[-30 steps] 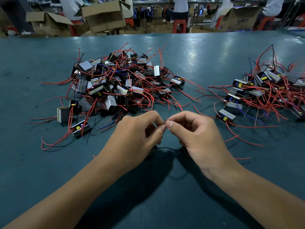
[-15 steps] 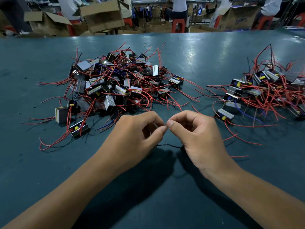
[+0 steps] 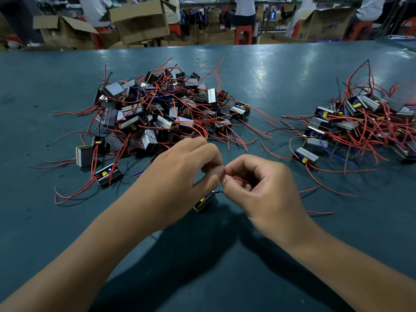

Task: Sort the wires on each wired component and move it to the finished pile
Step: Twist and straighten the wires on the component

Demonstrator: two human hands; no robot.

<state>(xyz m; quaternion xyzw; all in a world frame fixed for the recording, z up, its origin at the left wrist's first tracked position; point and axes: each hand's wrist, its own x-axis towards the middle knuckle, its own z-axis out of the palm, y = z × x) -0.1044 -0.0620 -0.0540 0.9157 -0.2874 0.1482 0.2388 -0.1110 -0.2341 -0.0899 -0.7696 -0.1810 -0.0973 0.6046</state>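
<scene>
Both hands meet over the counter [image 3: 292, 70], the left hand [image 3: 180, 174] and right hand [image 3: 258, 188] each pinching a thin red wire [image 3: 236, 179] of the small block part [image 3: 203, 202] lying just beneath them. The wire looks limp and light, probably best held near its tip, with the block carried by its body.

— What's on my teal table [image 3: 281, 70]?
— A big heap of wired components [image 3: 157, 111] at eleven o'clock, a smaller pile [image 3: 360, 127] at two, stray red wire offcuts [image 3: 319, 213] at three.
</scene>
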